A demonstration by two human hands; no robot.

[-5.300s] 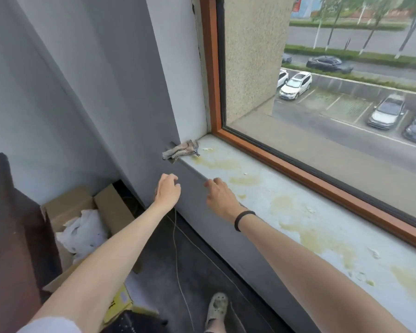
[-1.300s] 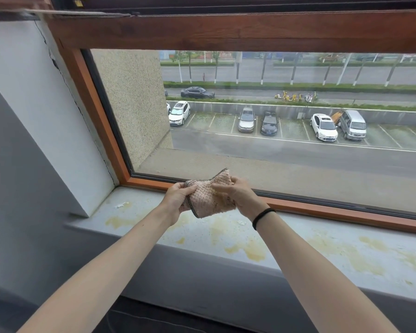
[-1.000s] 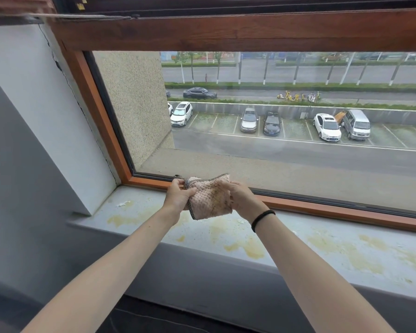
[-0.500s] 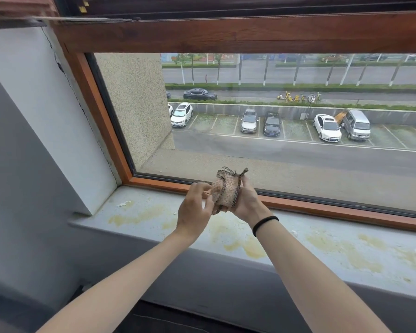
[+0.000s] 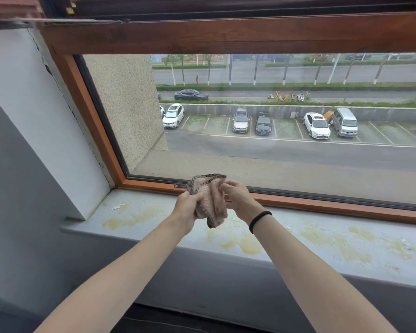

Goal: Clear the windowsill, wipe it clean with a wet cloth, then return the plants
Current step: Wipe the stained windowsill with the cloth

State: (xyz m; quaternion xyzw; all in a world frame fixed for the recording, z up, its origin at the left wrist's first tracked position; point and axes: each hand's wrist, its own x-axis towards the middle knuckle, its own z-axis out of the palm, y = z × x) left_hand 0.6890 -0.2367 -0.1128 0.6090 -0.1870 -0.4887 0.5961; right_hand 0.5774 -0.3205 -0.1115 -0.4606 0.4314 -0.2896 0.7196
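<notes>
Now, seen from the head camera, both hands are raised above the windowsill (image 5: 322, 239), over its left half, with a pinkish cloth (image 5: 209, 203) bunched between them. The left hand (image 5: 185, 207) has its fingers curled tight round the lower left part of the cloth, the back of the hand toward the camera. The right hand (image 5: 238, 197) pinches the cloth's upper right edge between thumb and curled fingers. The cloth is crumpled and folded on itself, its dark-stitched hem showing along the top. One loose corner hangs down toward the windowsill; whether it touches the surface I cannot tell.

A black band (image 5: 259, 221) circles the right wrist, above the windowsill. The windowsill is pale grey and marked with yellowish stains (image 5: 245, 246), the heaviest near its front edge below the hands, others spread toward its right end. A small white scrap (image 5: 117, 207) lies near its left end. Along the back of the windowsill runs the brown wooden window frame (image 5: 322, 207), touching it. Beyond the windowsill, through the glass, parked cars (image 5: 316, 126) stand in a row beside a road. At the windowsill's left end a white wall (image 5: 34, 116) rises from it.
</notes>
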